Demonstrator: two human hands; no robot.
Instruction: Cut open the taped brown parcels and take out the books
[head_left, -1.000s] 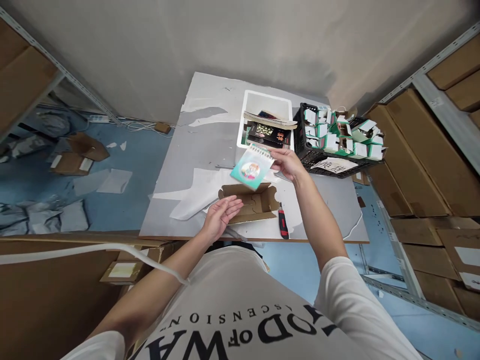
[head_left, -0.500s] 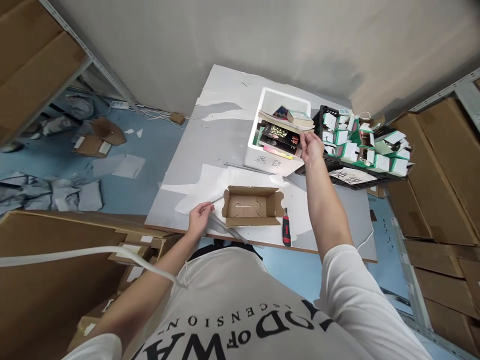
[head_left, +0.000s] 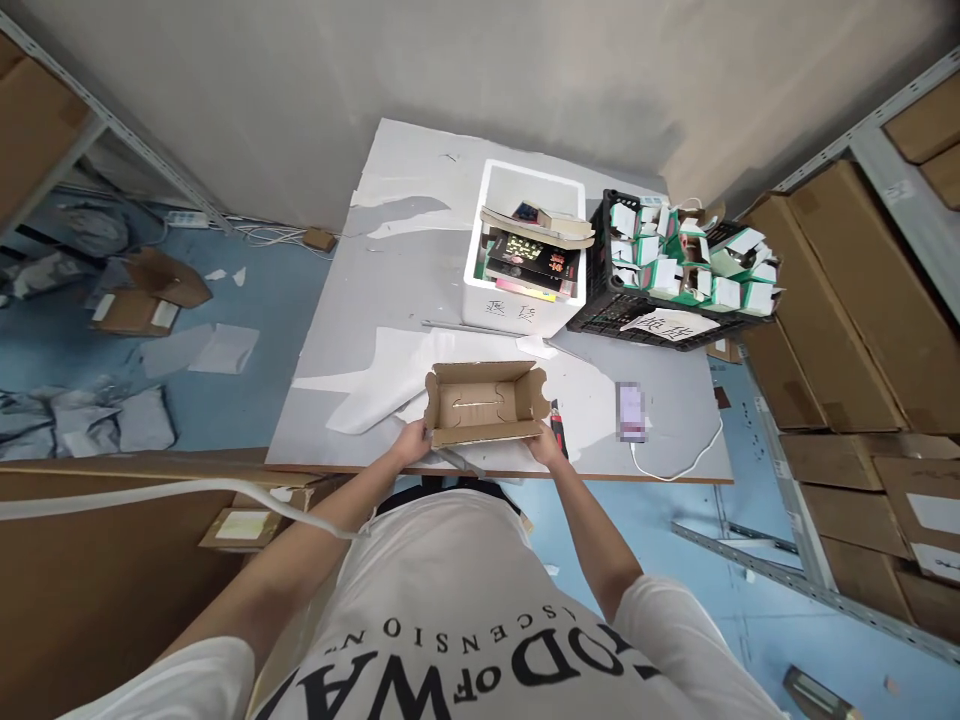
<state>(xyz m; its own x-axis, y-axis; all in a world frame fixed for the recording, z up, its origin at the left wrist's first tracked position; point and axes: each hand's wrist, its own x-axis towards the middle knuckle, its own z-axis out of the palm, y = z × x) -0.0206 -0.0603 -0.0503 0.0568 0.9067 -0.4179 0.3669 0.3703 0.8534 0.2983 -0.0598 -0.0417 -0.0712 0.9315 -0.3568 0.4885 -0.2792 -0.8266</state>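
Note:
An open brown cardboard box (head_left: 487, 433) sits near the front edge of the table, its inside bare. My left hand (head_left: 412, 443) grips its lower left corner, fingers partly hidden by the box. At the lower right corner my right hand (head_left: 545, 446) is closed on the same box. Just beside that hand lies a red and black utility knife (head_left: 557, 428). Behind the box stands a white foam box (head_left: 517, 312) with black marker writing, and several books (head_left: 534, 255) lean inside it.
A black plastic crate (head_left: 600, 320) full of white and green cartons (head_left: 682, 275) stands right of the foam box. A blurred-out rectangular item (head_left: 631, 412) with a white cable lies on the table (head_left: 675, 400). Shelves with cardboard boxes (head_left: 817, 330) flank the right side.
My right hand has left the books in the foam box and come down to the cardboard box. The left hand has moved onto the box's left corner. The view has shifted right.

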